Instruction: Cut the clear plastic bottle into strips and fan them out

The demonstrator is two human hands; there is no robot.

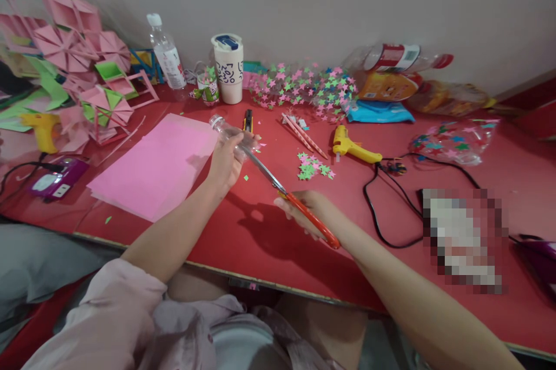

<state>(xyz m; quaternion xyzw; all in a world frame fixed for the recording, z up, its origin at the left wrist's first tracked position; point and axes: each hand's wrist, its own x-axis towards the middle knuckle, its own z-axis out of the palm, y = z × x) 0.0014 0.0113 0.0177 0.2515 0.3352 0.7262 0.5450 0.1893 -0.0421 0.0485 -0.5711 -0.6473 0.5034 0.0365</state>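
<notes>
orange-handled scissors (299,205) — red table (269,242), pink paper (158,167)

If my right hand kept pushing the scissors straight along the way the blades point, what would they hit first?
The right hand aims the scissors up-left at the clear plastic bottle held in the left hand. The tips look already at the bottle, though depth is unclear.

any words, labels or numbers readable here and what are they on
None reads clearly.
White tumbler: dark squiggles, no legible words.
Water bottle label: too small.
Lying bottle red-and-white label with barcode: blurred.
Orange packet: print blurred.
Small can: print blurred.
</notes>
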